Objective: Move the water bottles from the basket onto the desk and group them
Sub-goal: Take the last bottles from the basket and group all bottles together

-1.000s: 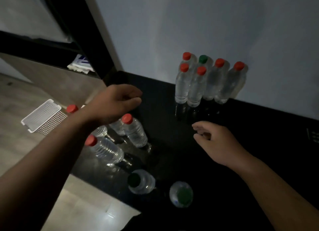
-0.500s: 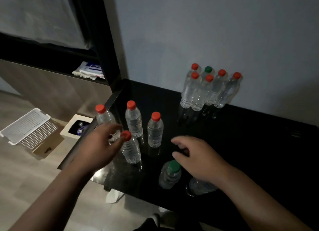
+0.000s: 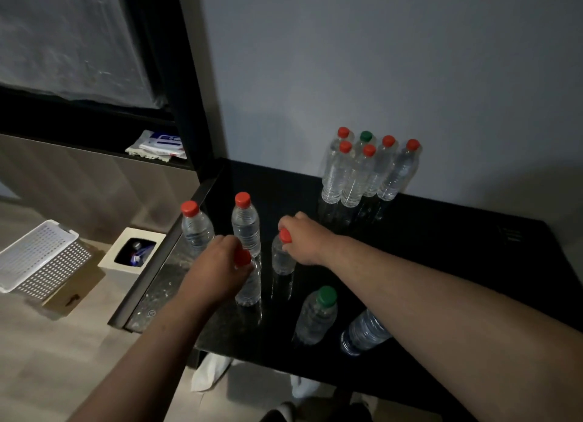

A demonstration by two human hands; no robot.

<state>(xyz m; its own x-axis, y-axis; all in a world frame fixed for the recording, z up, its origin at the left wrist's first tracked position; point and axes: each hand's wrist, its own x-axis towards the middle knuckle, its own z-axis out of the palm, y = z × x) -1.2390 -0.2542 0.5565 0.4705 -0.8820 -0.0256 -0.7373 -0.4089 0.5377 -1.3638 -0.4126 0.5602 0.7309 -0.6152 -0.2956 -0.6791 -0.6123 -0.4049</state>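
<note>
Head view, left hand (image 3: 220, 265): clasps centre-left bottle (image 3: 250, 287) by neck.
Right hand (image 3: 307, 241): clasps centre bottle (image 3: 283, 262) near cap.
Why: probably to join upper-right cluster (image 3: 358, 181).

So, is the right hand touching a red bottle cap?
Touching: the head view shows the right hand with its fingers curled round the red cap.

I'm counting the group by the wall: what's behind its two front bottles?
Behind the front pair stand a red-capped bottle and a green-capped bottle. Their caps and shoulders show; the rest is covered.
</note>
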